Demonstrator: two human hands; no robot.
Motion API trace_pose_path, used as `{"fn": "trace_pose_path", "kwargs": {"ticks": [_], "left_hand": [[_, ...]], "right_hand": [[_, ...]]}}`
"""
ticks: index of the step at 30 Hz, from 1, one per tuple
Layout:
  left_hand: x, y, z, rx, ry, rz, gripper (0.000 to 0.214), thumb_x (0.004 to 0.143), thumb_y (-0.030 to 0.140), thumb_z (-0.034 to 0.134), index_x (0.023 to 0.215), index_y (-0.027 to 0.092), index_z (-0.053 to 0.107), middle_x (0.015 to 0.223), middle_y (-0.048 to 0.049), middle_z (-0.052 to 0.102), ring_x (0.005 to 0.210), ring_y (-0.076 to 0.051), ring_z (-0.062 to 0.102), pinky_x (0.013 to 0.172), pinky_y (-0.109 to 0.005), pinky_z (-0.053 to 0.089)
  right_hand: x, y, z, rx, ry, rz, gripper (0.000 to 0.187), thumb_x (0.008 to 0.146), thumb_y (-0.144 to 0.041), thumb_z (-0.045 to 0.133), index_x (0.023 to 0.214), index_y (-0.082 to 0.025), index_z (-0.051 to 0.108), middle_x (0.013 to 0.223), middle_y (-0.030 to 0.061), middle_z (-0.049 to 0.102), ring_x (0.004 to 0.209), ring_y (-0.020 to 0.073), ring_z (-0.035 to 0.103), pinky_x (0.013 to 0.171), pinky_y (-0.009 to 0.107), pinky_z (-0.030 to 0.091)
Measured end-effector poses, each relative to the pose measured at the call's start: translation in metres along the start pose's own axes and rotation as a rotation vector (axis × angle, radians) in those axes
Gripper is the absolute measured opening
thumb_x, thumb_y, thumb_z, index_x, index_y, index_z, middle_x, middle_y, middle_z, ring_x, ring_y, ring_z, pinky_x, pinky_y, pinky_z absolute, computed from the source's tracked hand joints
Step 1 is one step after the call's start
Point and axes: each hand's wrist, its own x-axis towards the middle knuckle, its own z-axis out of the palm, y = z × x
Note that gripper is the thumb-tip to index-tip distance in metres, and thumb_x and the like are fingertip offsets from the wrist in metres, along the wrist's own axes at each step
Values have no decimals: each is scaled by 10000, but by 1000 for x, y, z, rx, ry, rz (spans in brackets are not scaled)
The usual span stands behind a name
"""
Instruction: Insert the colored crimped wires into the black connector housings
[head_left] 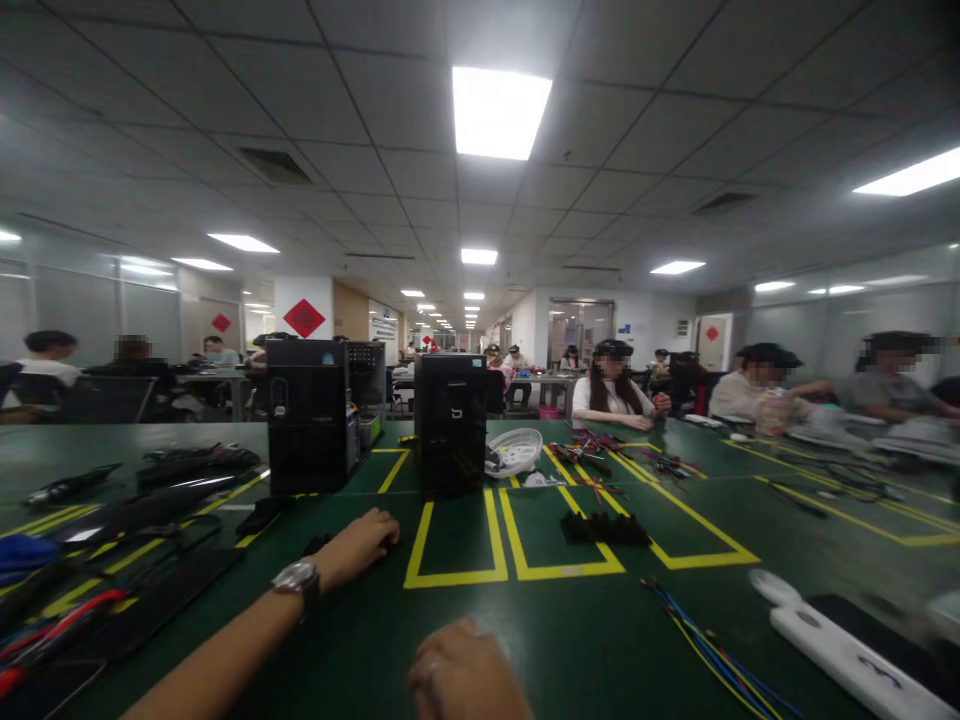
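Note:
My left hand [362, 548], with a watch [296, 578] on its wrist, rests low over the green table [360, 650]. Its fingers curl down together, and what lies under them is hidden; a dark patch shows at the fingertips. A small black item [316, 544] lies just behind that wrist. At the bottom middle, my right hand [469, 672] is smeared by motion, its fingers mostly unseen. Beyond the hands stand two black computer towers, one on the left [307, 420] and one nearer the middle [450, 425]. Yellow tape outlines [457, 580] mark the tabletop.
A white basket [517, 450] sits beside the middle tower. Black connectors [606, 528], coloured cables [712, 645] and a white device [847, 640] lie to the right. Tools and cables [60, 635] crowd the left. A person [615, 385] sits across the table.

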Motion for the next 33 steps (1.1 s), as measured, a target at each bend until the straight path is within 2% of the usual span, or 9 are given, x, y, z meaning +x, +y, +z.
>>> {"fn": "trace_pose_path", "kwargs": {"ticks": [2,4,7,10,17,21,26,30,33], "left_hand": [[-4,1,-2,12,-19,21,145,628,92,583,576,227,567,852,-37,623,962,-270,513,964,-423,289],[-7,6,-3,72,-39,45,183,630,52,533,612,222,598,907,-38,634,1033,-285,488,1011,-482,215],[-4,24,9,79,-46,109,247,630,44,557,759,226,663,959,-38,640,1035,-288,496,1022,-496,203],[16,54,52,-86,-6,153,229,675,180,657,900,215,670,1001,-62,643,1000,-275,537,988,-421,305],[83,117,225,-114,-69,161,534,746,367,619,1221,150,507,1311,-200,508,1238,-332,419,1035,-429,280],[98,133,275,-63,-129,138,547,728,337,640,1215,146,481,1287,-200,511,1225,-366,387,1023,-513,223],[89,135,270,-63,-109,141,550,625,255,728,1118,174,498,1178,-113,520,1139,-290,419,989,-418,299],[49,129,239,-120,-63,159,520,600,217,733,1060,184,491,1093,-73,503,1026,-222,494,893,-325,400],[10,120,214,-356,-105,73,527,624,152,681,1073,219,412,920,-20,544,800,-169,575,686,-278,468]], "right_hand": [[-34,24,-69,-195,71,36,273,789,-126,448,889,-233,679,985,58,684,944,258,591,858,400,431],[-66,51,-128,-356,236,155,265,809,-120,425,882,-221,659,955,66,676,937,238,589,864,353,434],[-96,95,-183,-601,303,381,283,865,-171,400,960,-163,667,1002,119,663,977,261,582,905,379,417],[-107,129,-200,-818,291,546,286,876,-248,451,1020,-112,657,997,156,647,978,310,579,809,414,460],[-112,151,-193,-972,311,595,275,910,-209,377,914,-162,648,895,109,651,848,275,641,624,363,437],[-114,151,-198,-916,335,577,227,900,-228,415,864,-197,637,853,69,667,826,255,654,619,352,412],[-115,150,-209,-799,343,647,285,920,-257,360,865,-226,638,812,67,719,813,274,680,635,379,420],[-120,150,-222,-730,471,623,334,938,-316,317,993,-223,633,871,92,734,819,297,682,704,417,446],[-115,141,-227,-571,573,541,354,938,-358,323,1082,-196,603,1025,112,710,922,290,660,791,410,454]]}}
